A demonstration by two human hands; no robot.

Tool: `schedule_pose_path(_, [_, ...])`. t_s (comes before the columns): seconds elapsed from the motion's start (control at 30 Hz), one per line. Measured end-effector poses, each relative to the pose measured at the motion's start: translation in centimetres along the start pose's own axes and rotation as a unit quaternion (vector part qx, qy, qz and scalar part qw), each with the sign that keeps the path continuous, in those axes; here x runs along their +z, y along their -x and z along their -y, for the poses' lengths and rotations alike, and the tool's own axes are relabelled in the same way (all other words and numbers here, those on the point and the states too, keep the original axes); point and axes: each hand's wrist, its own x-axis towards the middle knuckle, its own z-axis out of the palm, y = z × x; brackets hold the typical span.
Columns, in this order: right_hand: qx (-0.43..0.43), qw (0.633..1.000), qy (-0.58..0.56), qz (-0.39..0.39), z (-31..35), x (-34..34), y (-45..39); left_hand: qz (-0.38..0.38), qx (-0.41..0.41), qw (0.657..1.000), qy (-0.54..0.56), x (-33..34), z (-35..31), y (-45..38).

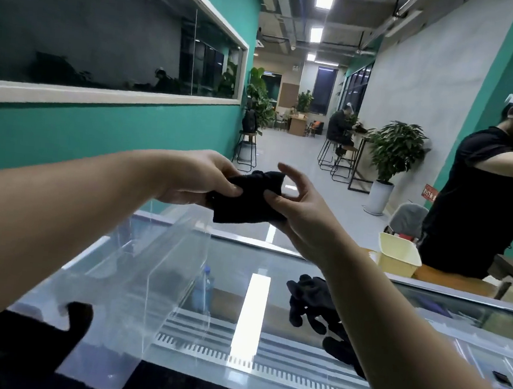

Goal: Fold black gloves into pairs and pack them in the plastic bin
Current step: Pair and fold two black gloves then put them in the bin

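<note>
Both hands, left and right, grip a folded glove bundle above the glass counter in a teal-walled room.

Our right forearm covering part of the loose gloves on the surface, our fingers hiding the folded pair's edges, dark cloth cut off bottom left, bin contents unclear, bystander cropped right.
</note>
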Motion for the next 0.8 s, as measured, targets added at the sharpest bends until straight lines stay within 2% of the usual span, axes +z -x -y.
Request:
schedule_pose_path(0.27, [-0.014,0.985,0.172,-0.009,-1.2,8.8,-5.5,0.01,-0.029,0.999,0.04,-9.0,3.7,0.0])
schedule_pose_path(0.47, [-0.001,0.928,0.373,-0.001,-2.4,12.9,-9.9,0.029,-0.057,0.997,0.038,-13.2,7.1,-1.7])
schedule_pose_path(0.67, [0.108,0.841,0.529,0.035,-4.0,14.4,-13.7,0.045,-0.097,0.992,-0.061,-15.2,9.4,-4.8])
schedule_pose_path(0.8, [0.209,0.811,0.534,0.115,-4.8,14.4,-15.9,0.079,-0.122,0.981,-0.132,-15.3,10.3,-6.6])
